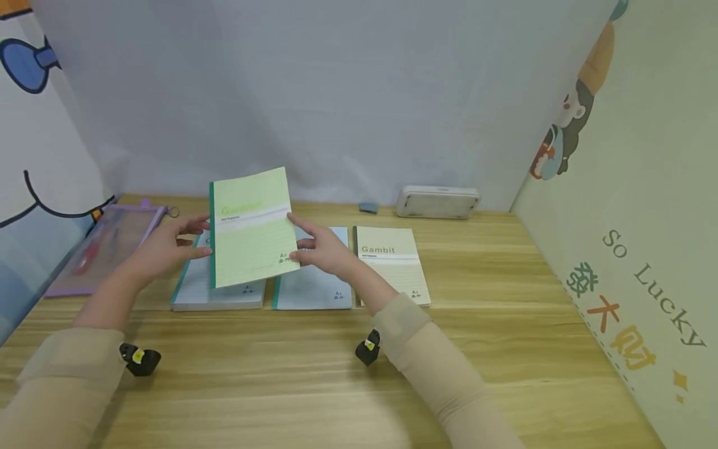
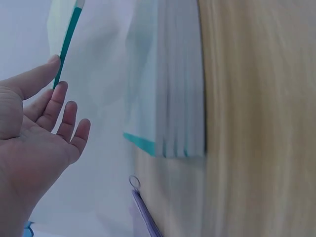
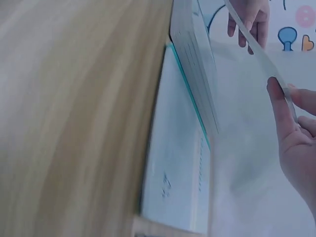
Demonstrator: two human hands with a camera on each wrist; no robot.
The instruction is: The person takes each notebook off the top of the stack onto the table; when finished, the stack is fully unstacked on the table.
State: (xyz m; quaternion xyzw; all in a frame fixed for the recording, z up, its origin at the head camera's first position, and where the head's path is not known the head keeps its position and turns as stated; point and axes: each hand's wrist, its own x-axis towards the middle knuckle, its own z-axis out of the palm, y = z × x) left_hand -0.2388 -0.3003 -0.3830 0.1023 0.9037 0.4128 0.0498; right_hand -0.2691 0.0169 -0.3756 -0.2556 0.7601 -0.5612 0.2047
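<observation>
Pinching the green Gambit notebook point(image 1: 252, 234) by spine and right edge, our left hand point(image 1: 162, 248) and right hand point(image 1: 325, 251) hold it tilted above the left blue notebook stack point(image 1: 193, 292); uneven grip could drop it.

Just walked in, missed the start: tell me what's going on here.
Someone holds a pale green paper notebook with a green spine above the wood-grain table, left hand at the spine, right hand at the opposite edge. In the head view it partly hides a stack of light blue notebooks. Right of that lie a single light blue notebook and a cream notebook.
</observation>
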